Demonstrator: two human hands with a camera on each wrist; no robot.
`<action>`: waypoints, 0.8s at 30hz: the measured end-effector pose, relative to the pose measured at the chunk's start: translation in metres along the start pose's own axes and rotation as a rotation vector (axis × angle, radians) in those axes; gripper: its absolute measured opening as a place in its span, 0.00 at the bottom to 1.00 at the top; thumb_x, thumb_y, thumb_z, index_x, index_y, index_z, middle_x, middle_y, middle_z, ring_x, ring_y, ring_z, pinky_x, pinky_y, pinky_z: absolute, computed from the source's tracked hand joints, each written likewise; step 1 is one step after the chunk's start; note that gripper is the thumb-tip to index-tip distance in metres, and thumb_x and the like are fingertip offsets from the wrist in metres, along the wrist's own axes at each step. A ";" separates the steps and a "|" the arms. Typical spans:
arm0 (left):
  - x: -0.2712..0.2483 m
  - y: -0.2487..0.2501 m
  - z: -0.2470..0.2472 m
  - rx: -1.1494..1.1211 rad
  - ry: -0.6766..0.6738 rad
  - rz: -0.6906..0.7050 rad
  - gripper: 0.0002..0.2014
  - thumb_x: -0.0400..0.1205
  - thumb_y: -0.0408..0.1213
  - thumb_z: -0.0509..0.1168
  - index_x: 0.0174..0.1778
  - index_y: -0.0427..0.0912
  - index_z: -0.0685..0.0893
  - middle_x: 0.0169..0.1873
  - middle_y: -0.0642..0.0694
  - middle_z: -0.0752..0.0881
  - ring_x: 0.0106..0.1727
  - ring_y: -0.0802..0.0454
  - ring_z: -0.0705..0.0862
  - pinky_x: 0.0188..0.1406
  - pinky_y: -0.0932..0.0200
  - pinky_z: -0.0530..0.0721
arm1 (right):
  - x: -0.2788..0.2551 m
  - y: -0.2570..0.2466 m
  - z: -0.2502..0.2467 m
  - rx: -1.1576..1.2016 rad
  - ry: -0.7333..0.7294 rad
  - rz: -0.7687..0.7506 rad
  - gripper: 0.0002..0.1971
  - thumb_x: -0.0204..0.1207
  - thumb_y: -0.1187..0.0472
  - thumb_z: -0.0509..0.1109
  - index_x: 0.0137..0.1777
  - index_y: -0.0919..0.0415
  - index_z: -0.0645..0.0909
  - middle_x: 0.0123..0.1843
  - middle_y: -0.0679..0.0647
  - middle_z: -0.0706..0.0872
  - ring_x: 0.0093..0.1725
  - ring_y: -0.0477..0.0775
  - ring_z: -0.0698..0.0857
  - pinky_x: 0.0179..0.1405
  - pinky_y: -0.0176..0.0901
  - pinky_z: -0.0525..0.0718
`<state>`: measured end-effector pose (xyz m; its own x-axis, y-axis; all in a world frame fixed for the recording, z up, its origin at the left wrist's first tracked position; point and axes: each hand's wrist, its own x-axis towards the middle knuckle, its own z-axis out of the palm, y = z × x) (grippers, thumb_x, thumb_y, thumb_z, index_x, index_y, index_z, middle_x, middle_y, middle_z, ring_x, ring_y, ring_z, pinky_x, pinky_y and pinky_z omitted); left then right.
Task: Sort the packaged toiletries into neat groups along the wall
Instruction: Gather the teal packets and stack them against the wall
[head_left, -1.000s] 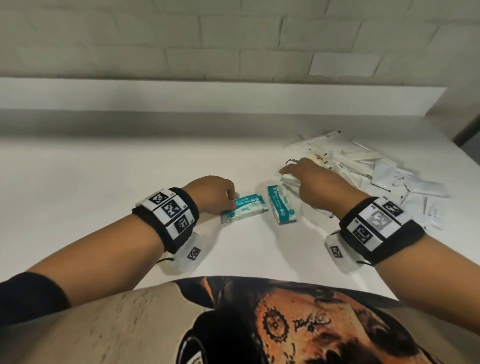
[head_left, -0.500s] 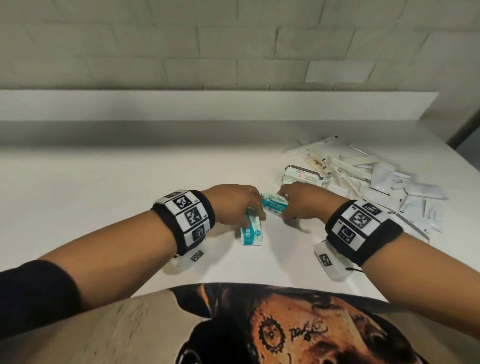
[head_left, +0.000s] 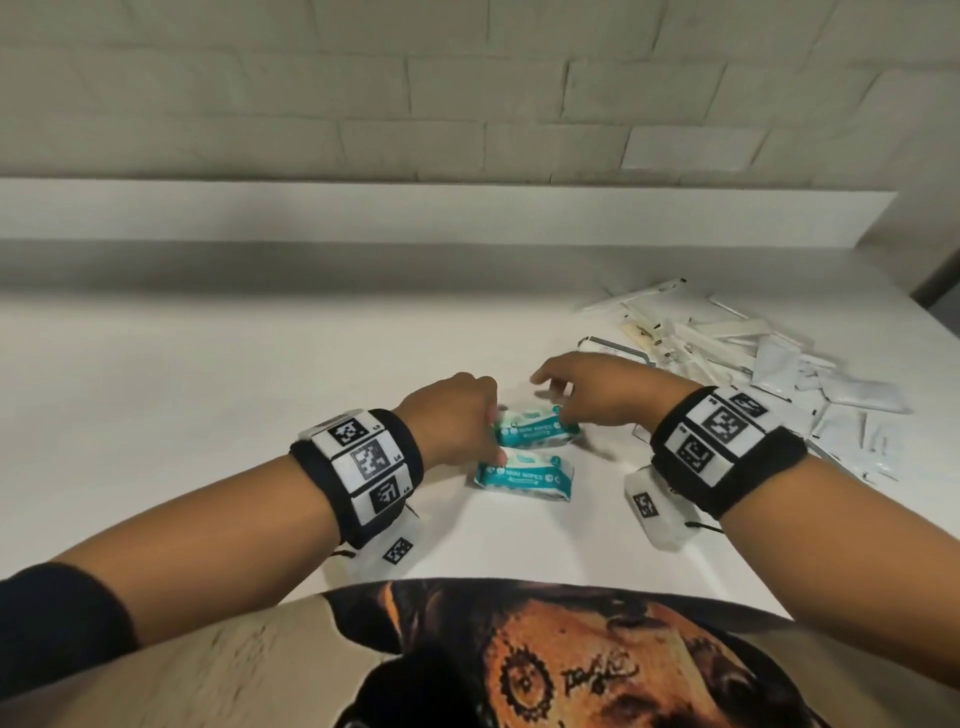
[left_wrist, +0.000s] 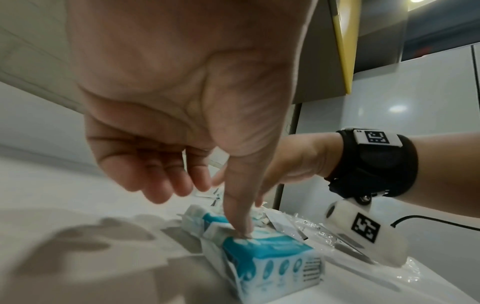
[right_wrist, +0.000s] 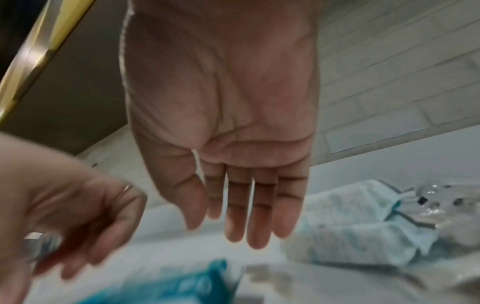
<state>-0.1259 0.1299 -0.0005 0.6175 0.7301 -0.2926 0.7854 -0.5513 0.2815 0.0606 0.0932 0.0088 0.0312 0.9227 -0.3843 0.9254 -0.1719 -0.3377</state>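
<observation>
Two teal and white mini wipes packs lie flat and parallel on the white table, the near pack (head_left: 524, 475) just in front of the far pack (head_left: 535, 431). My left hand (head_left: 457, 415) is at their left ends. Its thumb (left_wrist: 239, 216) presses down on the near pack (left_wrist: 272, 259), and its other fingers hang loosely curled around nothing. My right hand (head_left: 582, 389) hovers over the far pack's right end. Its fingers (right_wrist: 254, 216) are straight and hold nothing, and a blurred teal pack (right_wrist: 182, 288) shows below them.
A loose pile of white sachets and long thin packets (head_left: 753, 364) covers the table's right side. A pale wipes pack (right_wrist: 350, 232) lies just beyond my right hand. A white ledge (head_left: 415, 213) runs along the brick wall. Bare tabletop (head_left: 208, 389) stretches left.
Both hands brought the two packs together and turned them. The packs now lie flat side by side. My right hand has let go of its pack and opened above it.
</observation>
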 end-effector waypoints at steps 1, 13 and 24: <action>0.001 0.000 0.000 -0.017 0.007 0.026 0.22 0.69 0.51 0.78 0.51 0.52 0.75 0.52 0.52 0.77 0.52 0.51 0.78 0.46 0.55 0.77 | -0.003 0.006 -0.007 0.065 0.091 0.000 0.24 0.75 0.65 0.69 0.70 0.48 0.76 0.59 0.46 0.83 0.53 0.46 0.81 0.48 0.38 0.78; 0.020 0.009 0.011 0.166 -0.110 0.116 0.48 0.64 0.64 0.74 0.77 0.48 0.64 0.64 0.49 0.72 0.64 0.49 0.71 0.65 0.49 0.77 | 0.009 0.055 -0.012 -0.317 0.393 0.174 0.28 0.68 0.53 0.75 0.68 0.51 0.73 0.63 0.55 0.81 0.62 0.60 0.75 0.61 0.53 0.72; 0.015 -0.021 0.003 -0.116 0.004 -0.068 0.27 0.72 0.51 0.76 0.66 0.54 0.76 0.61 0.48 0.76 0.58 0.50 0.80 0.56 0.56 0.79 | 0.037 -0.007 -0.013 0.170 0.082 0.167 0.13 0.85 0.54 0.58 0.55 0.64 0.78 0.51 0.64 0.89 0.35 0.55 0.87 0.34 0.46 0.87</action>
<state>-0.1330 0.1516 -0.0135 0.5623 0.7662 -0.3110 0.8151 -0.4502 0.3645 0.0598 0.1326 0.0085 0.2151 0.9002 -0.3786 0.8281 -0.3737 -0.4180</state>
